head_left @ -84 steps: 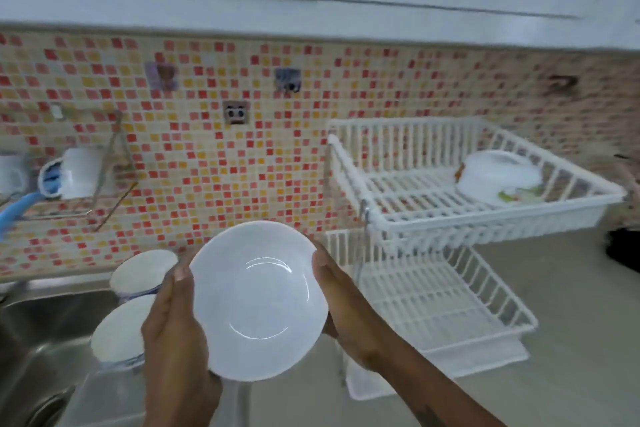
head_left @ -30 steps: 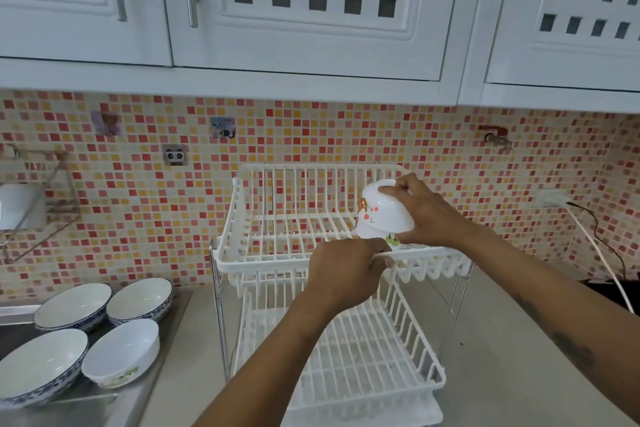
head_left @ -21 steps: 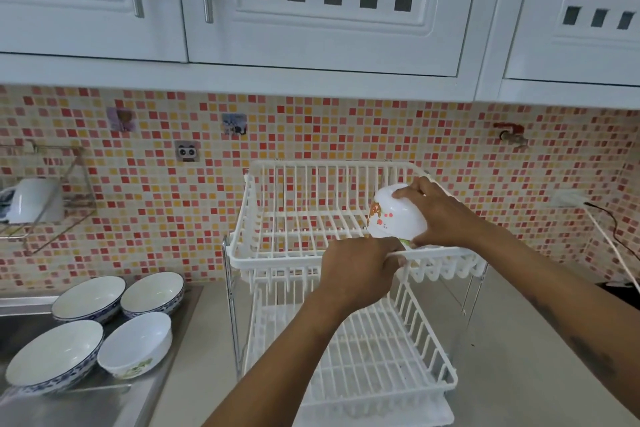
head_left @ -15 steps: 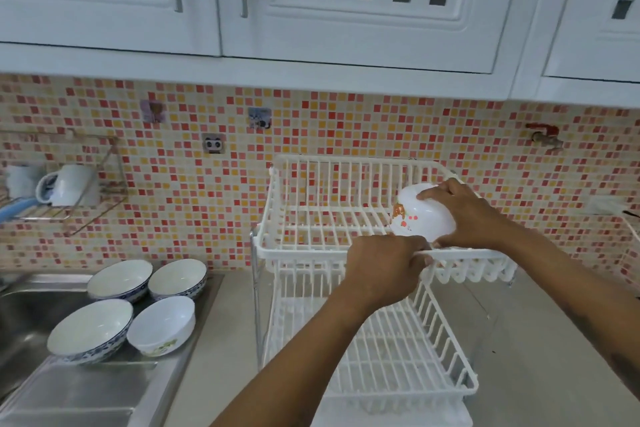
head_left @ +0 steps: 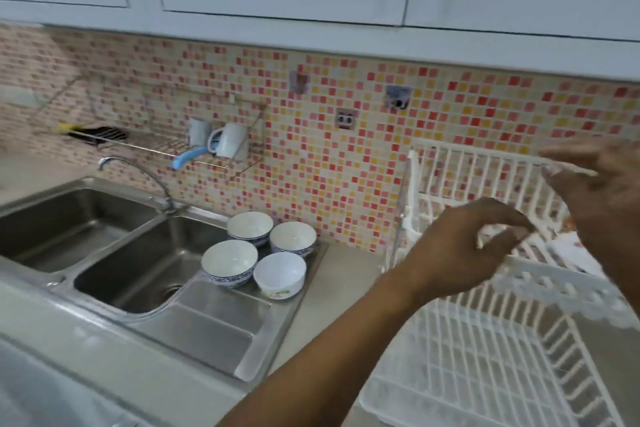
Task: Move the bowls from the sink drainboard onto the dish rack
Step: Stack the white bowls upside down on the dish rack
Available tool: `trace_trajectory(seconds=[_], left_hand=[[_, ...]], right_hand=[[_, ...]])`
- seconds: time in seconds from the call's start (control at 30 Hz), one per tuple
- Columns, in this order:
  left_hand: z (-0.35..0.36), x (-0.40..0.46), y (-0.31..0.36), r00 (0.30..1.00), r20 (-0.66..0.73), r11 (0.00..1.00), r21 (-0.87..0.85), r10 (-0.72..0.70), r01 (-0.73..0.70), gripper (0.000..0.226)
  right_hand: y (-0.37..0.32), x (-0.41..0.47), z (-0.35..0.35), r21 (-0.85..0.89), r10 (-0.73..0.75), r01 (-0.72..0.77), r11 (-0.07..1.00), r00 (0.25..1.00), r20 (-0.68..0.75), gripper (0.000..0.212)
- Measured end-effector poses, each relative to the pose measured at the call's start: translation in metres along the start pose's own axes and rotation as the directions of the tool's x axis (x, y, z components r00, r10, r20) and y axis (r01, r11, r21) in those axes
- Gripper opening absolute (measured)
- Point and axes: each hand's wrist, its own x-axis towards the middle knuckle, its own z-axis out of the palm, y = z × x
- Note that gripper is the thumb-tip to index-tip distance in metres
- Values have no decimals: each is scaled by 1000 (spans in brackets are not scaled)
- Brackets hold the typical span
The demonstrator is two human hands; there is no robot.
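Several bowls stand upright in a cluster on the steel drainboard (head_left: 221,322): two blue-rimmed ones at the back (head_left: 250,227) (head_left: 293,238), a blue-patterned one (head_left: 229,262) in front, and a plain white one (head_left: 280,274) beside it. The white two-tier dish rack (head_left: 450,184) stands to the right. A blurred white bowl (head_left: 571,253) lies on its top tier, partly hidden by my right hand. My left hand (head_left: 478,243) hovers over the rack's front rail, empty. My right hand (head_left: 602,191) is above the top tier, fingers spread, holding nothing.
A double steel sink (head_left: 121,253) with a curved tap (head_left: 138,166) fills the left. A wire wall shelf holds mugs (head_left: 228,142) and a blue brush. White cabinets hang overhead. Grey counter (head_left: 339,288) lies between drainboard and rack.
Both hands have let go of the flowered bowl, which stays on the rack's top tier. My view has swung left toward the sink and drainboard.
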Motion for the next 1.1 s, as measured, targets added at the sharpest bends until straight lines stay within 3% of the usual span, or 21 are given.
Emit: trace_trajectory(seconds=[0.07,0.13,0.27,0.33,0.4,0.5,0.57,0.67,0.8,0.9,0.93,1.0,1.1], left_hand=[[-38,-15,-22,976,-216,999,-32,-30,24,19],[-75,-30,-49,910,-406,996,-4,-85,91,18],[-136,-65,-115,761,-522,910,-76,-385,409,23],[-157,-92,-162,627,-545,807,-174,-557,564,31],[-170,-121,-207,427,-566,668,-326,-705,669,41],[-176,-158,-253,162,-541,494,-553,-825,671,41],[-177,-175,-271,79,-517,433,-613,-853,661,44],[-172,-191,-300,44,-509,400,-617,-860,678,47],[-154,-200,-342,44,-423,324,-619,-905,715,45],[-132,-210,-384,-48,-388,226,-628,-921,745,80],[-130,-205,-387,-69,-389,214,-638,-919,739,83],[-134,-190,-382,-83,-392,212,-650,-916,730,66],[-136,-176,-383,-95,-412,246,-696,-906,675,48]], right_hand=[[-39,-7,35,191,-62,65,979,998,-18,8],[-68,-15,73,287,-125,120,950,992,-2,9],[-98,-33,169,359,-265,194,913,951,161,11],[-94,-41,225,405,-177,43,913,937,300,12],[-78,-50,280,388,28,-223,894,893,449,12],[-37,-65,350,285,347,-568,772,753,559,19],[-7,-78,387,200,508,-703,683,653,562,23],[26,-95,424,86,642,-790,607,551,533,23],[52,-112,452,-41,701,-781,623,534,473,40],[71,-117,471,-139,725,-789,598,459,514,48],[76,-117,476,-150,738,-805,574,430,520,45],[83,-114,486,-126,764,-848,515,388,516,34],[89,-113,499,-107,778,-887,449,329,536,35]])
